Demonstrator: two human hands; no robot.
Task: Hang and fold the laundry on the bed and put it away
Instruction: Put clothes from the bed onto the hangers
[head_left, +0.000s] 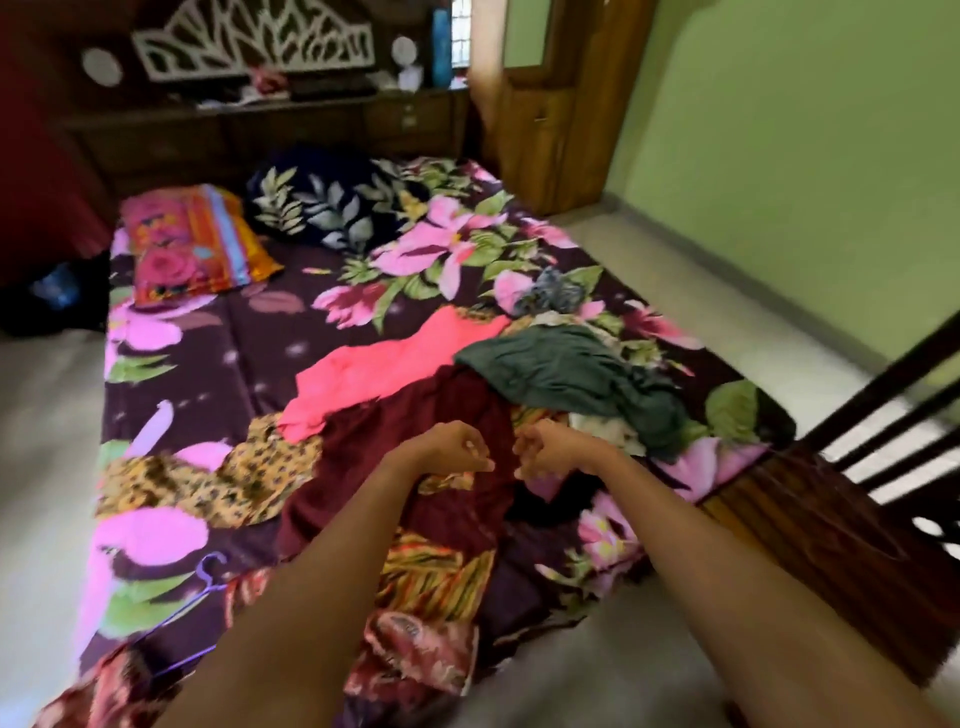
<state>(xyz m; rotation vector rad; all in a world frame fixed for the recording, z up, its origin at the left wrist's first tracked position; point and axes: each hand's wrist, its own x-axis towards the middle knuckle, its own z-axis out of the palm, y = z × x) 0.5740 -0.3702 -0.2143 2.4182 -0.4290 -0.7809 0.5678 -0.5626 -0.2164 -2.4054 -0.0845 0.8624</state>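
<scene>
A pile of laundry lies on the bed (171, 374), which has a floral sheet. A maroon garment (452, 410) is spread in the middle. A pink garment (384, 369) and a dark green one (566, 371) lie behind it. A leopard-print cloth (208, 478) lies to its left. My left hand (457, 449) and my right hand (545, 452) hover close together over the maroon garment, fingers curled. Blur hides whether they grip the cloth. A purple hanger (208, 577) lies near the bed's front left edge.
A yellow striped cloth (431, 577) and a red patterned cloth (415, 649) lie at the foot of the bed. Two pillows (192, 244) sit at the head. A dark wooden chair (810, 519) stands at the right. A wooden wardrobe (545, 104) is beyond the bed.
</scene>
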